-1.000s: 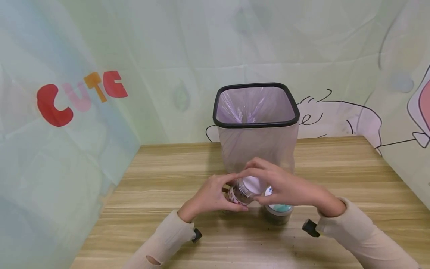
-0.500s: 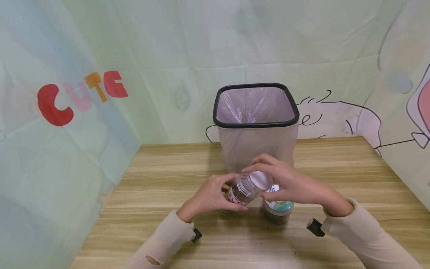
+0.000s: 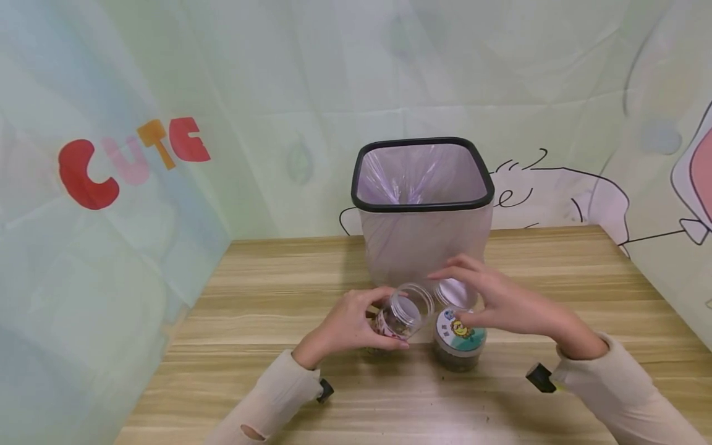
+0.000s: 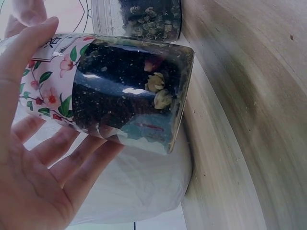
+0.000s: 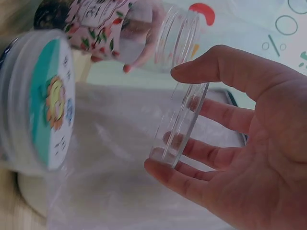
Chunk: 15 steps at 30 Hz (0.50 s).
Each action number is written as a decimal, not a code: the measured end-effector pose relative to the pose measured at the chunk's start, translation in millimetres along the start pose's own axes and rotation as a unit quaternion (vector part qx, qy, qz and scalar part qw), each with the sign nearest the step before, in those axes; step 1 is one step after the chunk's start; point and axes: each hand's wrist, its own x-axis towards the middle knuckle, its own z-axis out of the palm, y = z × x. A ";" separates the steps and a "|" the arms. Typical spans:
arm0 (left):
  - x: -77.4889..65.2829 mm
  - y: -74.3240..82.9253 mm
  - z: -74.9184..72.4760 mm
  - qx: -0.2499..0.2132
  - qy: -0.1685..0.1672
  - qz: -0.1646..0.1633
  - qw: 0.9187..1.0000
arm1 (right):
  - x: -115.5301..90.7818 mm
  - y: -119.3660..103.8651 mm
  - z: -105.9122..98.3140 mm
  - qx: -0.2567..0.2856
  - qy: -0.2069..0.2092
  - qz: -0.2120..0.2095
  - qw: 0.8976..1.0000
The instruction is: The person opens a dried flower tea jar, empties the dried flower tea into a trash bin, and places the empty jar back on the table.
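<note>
My left hand (image 3: 347, 324) grips a clear jar (image 3: 396, 326) with a pink floral label, tilted so that its uncovered mouth leans up to the right. Dark loose bits and a few dried flower buds show through its base end in the left wrist view. Between the thumb and fingertips of my right hand (image 3: 506, 306) is a clear round lid (image 5: 180, 127), apart from the jar's threaded rim. Just below the right hand stands a second jar (image 3: 458, 355), closed by a lid printed with a yellow cartoon and a teal band; dried bits show inside it in the left wrist view.
A pale bin (image 3: 425, 247) with a black rim and a thin plastic liner stands right behind both jars. The wooden tabletop (image 3: 289, 272) reaches back to a printed cloth backdrop (image 3: 289, 123). Small dark specks lie near the second jar.
My right hand has lifted the lid off the jar and moved it to the right, uncovering the jar's mouth. My left hand and its jar have stayed nearly in place.
</note>
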 end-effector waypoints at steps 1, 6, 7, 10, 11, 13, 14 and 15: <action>-0.2 -0.1 -0.1 0.000 0.000 0.000 1.000 | -1.6 2.0 -0.3 -0.002 -0.001 0.004 1.000; -1.6 0.2 -1.3 -0.002 0.004 -0.001 1.000 | -8.7 11.8 -1.1 -0.011 -0.001 0.022 1.000; -1.7 0.0 -1.5 -0.002 0.004 -0.001 1.000 | -10.4 13.5 -1.1 -0.012 0.000 0.026 1.000; -2.0 -0.1 -1.6 -0.001 0.005 -0.001 1.000 | -15.7 17.7 -1.5 -0.009 0.002 0.036 0.999; -2.1 0.1 -1.5 -0.002 0.004 0.000 1.000 | -17.6 19.1 -1.8 -0.008 0.003 0.039 0.999; -2.2 -0.2 -1.2 -0.002 0.004 0.001 1.000 | -21.7 21.7 -2.7 -0.009 0.006 0.044 0.999; -2.3 -0.2 -1.1 -0.001 0.004 0.001 1.000 | -23.5 22.9 -3.4 -0.010 0.006 0.046 0.999; -2.4 -0.4 -1.0 0.000 0.005 0.002 1.000 | -25.4 24.3 -4.2 -0.012 0.008 0.048 0.999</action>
